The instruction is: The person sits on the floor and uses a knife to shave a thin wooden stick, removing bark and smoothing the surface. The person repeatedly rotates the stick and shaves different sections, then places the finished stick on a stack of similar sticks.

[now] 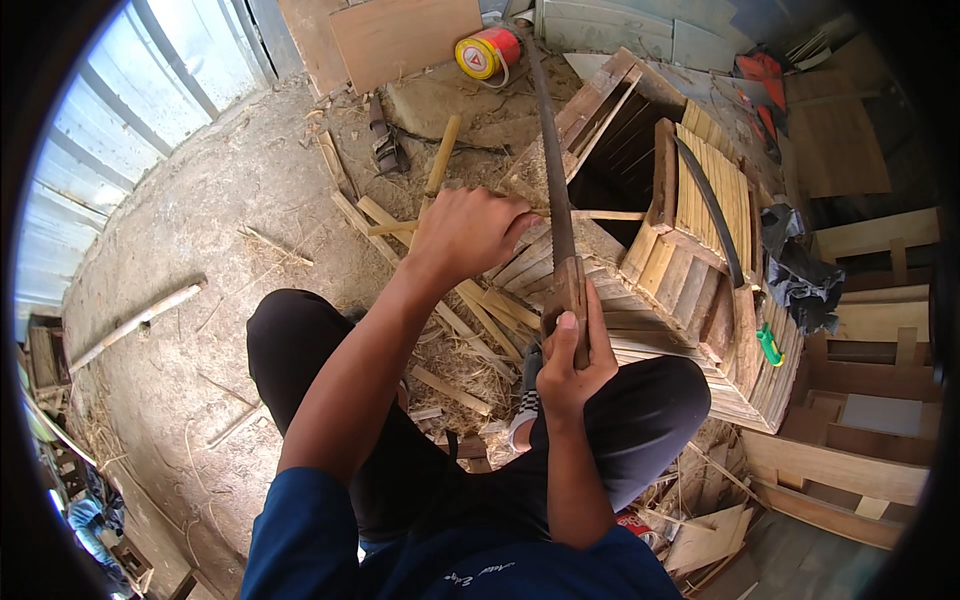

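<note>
My right hand (578, 368) is closed round the wooden handle of a handsaw (560, 200), whose long dark blade points away from me. The saw's teeth face left. My left hand (465, 232) is closed on a thin wooden strip (610, 215) that sticks out to its right and crosses the blade. Whether blade and strip touch, I cannot tell. Under and beyond my left hand lie several loose wooden strips (442, 155). To the right stands a slatted wooden structure (690, 280) with a dark opening. On it rests a curved blade with a wooden handle (710, 205).
A green-handled tool (769, 345) lies on the slats, beside black plastic (803, 270). A red and yellow bucket (487, 52) sits at the back near leaning boards (405, 42). A dark strap (385, 135) and a long stick (135, 325) lie on the floor. Wooden frames (840, 460) stand at right.
</note>
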Motion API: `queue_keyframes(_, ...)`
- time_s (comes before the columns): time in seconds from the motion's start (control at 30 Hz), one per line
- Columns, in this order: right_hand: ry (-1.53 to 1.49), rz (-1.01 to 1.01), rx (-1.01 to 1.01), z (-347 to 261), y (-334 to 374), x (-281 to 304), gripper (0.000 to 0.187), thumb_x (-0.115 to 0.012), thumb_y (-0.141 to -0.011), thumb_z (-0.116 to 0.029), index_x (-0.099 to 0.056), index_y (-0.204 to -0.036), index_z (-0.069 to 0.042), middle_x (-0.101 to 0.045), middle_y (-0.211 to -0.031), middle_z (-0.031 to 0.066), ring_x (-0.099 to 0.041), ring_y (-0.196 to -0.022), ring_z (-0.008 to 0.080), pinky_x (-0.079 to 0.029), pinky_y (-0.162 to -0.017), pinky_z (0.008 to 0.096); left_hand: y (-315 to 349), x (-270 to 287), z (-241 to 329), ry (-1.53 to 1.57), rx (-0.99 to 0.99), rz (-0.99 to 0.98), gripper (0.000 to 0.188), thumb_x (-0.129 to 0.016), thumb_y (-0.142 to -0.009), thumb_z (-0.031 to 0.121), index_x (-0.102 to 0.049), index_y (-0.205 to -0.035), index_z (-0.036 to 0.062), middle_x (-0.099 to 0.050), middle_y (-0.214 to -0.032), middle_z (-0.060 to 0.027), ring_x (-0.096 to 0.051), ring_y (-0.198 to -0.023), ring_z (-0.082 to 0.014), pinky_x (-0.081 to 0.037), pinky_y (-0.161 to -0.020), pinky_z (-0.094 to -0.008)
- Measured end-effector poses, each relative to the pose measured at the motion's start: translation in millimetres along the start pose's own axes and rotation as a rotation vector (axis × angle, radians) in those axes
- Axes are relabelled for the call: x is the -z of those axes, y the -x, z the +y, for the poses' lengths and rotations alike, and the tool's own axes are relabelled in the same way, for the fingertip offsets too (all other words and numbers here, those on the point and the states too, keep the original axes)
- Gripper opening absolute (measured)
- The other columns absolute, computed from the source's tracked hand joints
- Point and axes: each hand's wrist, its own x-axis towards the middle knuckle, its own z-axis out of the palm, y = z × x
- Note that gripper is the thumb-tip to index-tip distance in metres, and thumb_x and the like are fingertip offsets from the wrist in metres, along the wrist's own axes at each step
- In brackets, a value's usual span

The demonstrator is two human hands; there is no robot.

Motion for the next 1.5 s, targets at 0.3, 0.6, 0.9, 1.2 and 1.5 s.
queue_keyframes(0.3,0.06,0.019,0.082,5,1,-4,0.046,-0.057,-0.104,-0.013,-0.053,-0.145,0.006,-0.075,-0.104,0.016,-0.068,-0.082,0.0131,-0.054,-0.072,0.0264,1,-1,-1,0.003,0.003,0.026,0.035,-0.058,-0.101,0.041,-0.073,-0.085,0.0136,-0.07,-0.072,-0.0155,-0.069,-0.072,-0.0396,-0.054,-0.065,-0.0512)
queue_keyframes(0.6,0.117,-0.028,0.046,6,5,-1,0.048,-0.056,-0.102,-0.013,-0.051,-0.145,0.008,-0.073,-0.112,0.0224,-0.072,-0.094,0.0198,-0.056,-0.08,0.0301,1,1,0,-0.033,0.051,-0.071,0.029,-0.061,-0.1,0.042,-0.075,-0.097,0.0163,-0.072,-0.078,-0.0114,-0.069,-0.077,-0.0371,-0.054,-0.067,-0.0496)
queue_keyframes(0.9,0.1,-0.016,0.074,10,5,-1,0.049,-0.056,-0.102,-0.012,-0.05,-0.145,0.009,-0.071,-0.115,0.0245,-0.072,-0.1,0.0243,-0.056,-0.084,0.0325,0,1,-1,-0.021,0.023,-0.059,0.028,-0.061,-0.101,0.04,-0.074,-0.096,0.0153,-0.071,-0.077,-0.0118,-0.069,-0.077,-0.0372,-0.053,-0.067,-0.0494)
queue_keyframes(1.2,0.102,0.033,0.116,31,37,10,0.048,-0.056,-0.1,-0.015,-0.054,-0.141,0.012,-0.075,-0.107,0.025,-0.075,-0.091,0.0241,-0.058,-0.08,0.0328,1,0,-3,-0.041,-0.001,-0.033,0.028,-0.06,-0.101,0.04,-0.073,-0.096,0.0153,-0.07,-0.075,-0.0127,-0.069,-0.076,-0.0377,-0.053,-0.067,-0.0498)
queue_keyframes(1.5,0.136,0.077,0.124,23,93,47,0.051,-0.06,-0.098,-0.021,-0.057,-0.137,0.013,-0.076,-0.089,0.0186,-0.068,-0.062,0.0144,-0.055,-0.058,0.0282,0,0,-1,-0.049,0.005,-0.031,0.03,-0.06,-0.1,0.042,-0.076,-0.099,0.0167,-0.071,-0.077,-0.0134,-0.069,-0.076,-0.0385,-0.054,-0.067,-0.0496)
